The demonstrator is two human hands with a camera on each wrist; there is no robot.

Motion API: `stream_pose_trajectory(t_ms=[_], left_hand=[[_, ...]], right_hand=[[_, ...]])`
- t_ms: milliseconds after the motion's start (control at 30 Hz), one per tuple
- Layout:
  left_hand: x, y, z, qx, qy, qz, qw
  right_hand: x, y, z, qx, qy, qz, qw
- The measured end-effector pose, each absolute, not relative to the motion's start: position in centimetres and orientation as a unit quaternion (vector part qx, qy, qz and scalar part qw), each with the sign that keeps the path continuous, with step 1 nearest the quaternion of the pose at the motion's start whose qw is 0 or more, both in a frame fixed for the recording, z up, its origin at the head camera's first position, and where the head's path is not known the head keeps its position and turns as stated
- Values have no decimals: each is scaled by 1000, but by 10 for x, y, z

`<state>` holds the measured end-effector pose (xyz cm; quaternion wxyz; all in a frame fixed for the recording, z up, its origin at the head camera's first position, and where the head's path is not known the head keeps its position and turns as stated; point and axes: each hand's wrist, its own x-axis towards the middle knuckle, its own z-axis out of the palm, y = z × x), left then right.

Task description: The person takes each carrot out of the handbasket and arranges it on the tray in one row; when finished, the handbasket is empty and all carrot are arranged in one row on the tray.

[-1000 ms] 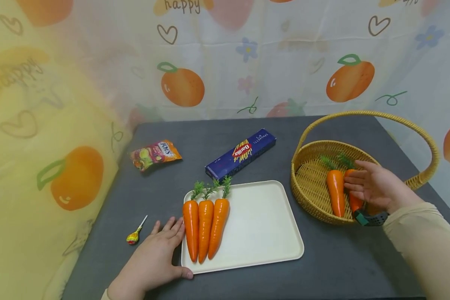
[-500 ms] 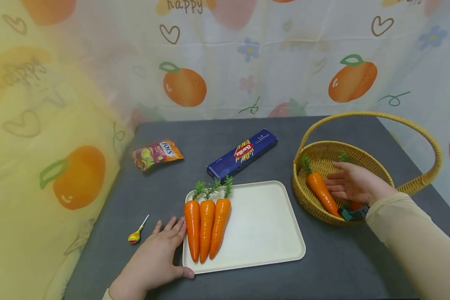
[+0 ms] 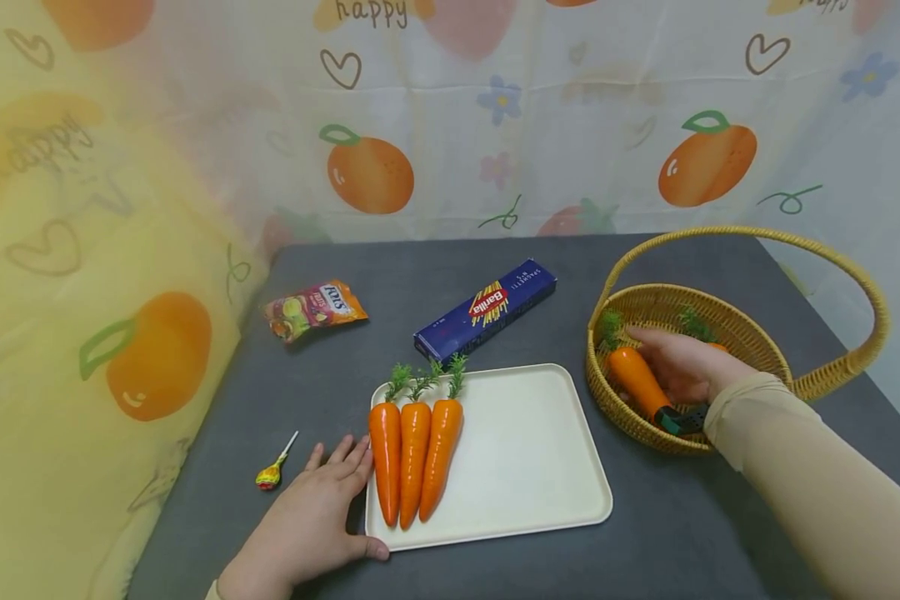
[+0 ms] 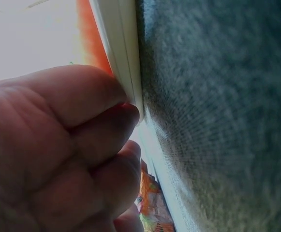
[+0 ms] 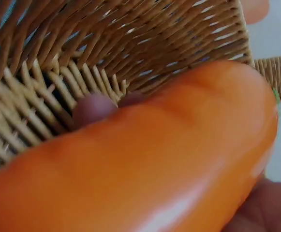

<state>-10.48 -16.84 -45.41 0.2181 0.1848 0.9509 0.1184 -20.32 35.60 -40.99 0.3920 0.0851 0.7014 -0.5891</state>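
Observation:
My left hand point(image 3: 307, 508) rests at the left side of a cream tray point(image 3: 525, 450), fingers spread along its edge and thumb by the near corner. Three orange carrots point(image 3: 415, 462) with green tops lie side by side on that tray. Inside a wicker basket point(image 3: 630, 429) at the right, my right hand point(image 3: 690, 364) grips another carrot point(image 3: 636, 379). The right wrist view shows fingertips point(image 5: 94, 111) coming out from beneath this carrot point(image 5: 155, 159), the thumb on its other side. A further carrot point(image 3: 716, 346) lies behind the hand, mostly hidden.
Behind the tray lies a blue spaghetti box point(image 3: 486, 308). A candy bag point(image 3: 315, 311) is at the back left, and a lollipop point(image 3: 270, 473) lies left of the left hand. The basket's tall handle point(image 3: 742, 232) arches over it. A printed curtain point(image 3: 450, 167) stands behind the table.
The right hand has moved left within the basket and closed round a carrot, which has shifted left with its top. The left hand and the tray stay put.

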Motion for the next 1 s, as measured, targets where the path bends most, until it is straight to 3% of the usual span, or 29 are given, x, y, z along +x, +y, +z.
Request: stream_pose_trajectory(t_ms=[233, 467, 600, 833, 1000], left_hand=[[-104, -168, -455, 185, 951, 119, 218], [-105, -169, -455, 180, 951, 118, 222], [-105, -168, -455, 177, 951, 119, 224], [-105, -169, -455, 179, 951, 115, 222], [-105, -168, -456, 179, 952, 111, 223]], right_hand=[[-204, 353, -414, 39, 673, -618, 405], [-203, 360, -408, 2, 666, -645, 375], [-199, 365, -399, -12, 667, -676, 312], [-183, 359, -386, -22, 633, -759, 152], [-171, 348, -379, -62, 563, -819, 90]])
